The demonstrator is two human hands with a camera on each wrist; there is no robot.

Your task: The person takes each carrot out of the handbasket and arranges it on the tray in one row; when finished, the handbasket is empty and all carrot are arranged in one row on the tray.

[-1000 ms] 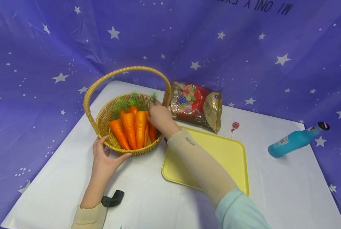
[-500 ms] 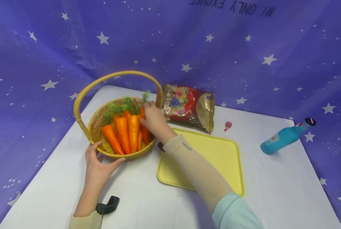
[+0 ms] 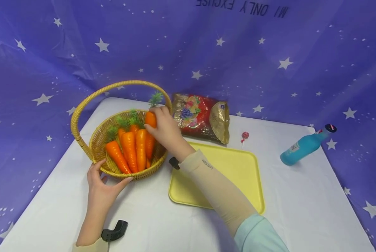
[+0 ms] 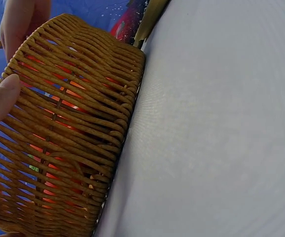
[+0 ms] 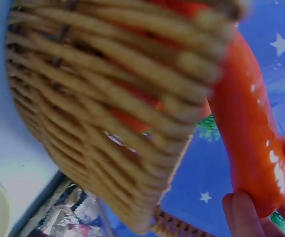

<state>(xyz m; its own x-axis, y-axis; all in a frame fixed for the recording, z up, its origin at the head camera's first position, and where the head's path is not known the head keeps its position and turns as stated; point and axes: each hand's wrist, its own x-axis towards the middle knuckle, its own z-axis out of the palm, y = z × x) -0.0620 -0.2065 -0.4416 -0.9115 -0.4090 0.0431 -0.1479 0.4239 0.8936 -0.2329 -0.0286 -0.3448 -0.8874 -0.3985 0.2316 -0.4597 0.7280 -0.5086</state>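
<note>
My right hand [image 3: 166, 126] grips an orange carrot [image 5: 253, 128] near its leafy top, with the thumb on one side and fingers on the other. That carrot leans up against the basket's right rim, its green leaves [image 3: 155, 98] standing above my hand and its lower end among several other carrots [image 3: 129, 148]. The woven basket [image 4: 78, 103] has a tall arched handle [image 3: 118, 84]. My left hand [image 3: 101, 187] holds the basket's near left side, fingers hooked at the rim and thumb [image 4: 4, 94] against the front rim.
Right of the basket lies a yellow tray [image 3: 238, 171], partly under my right forearm. Behind it is a red and gold snack bag [image 3: 200, 117]. A red lollipop [image 3: 245, 135] and a tilted blue bottle [image 3: 304, 147] are farther right. A starry purple cloth [image 3: 188, 42] hangs behind the table.
My right hand has drawn one carrot upward and a little out of the pile, so its orange top now shows above the others. The left hand stays on the basket; the head view has shifted.
</note>
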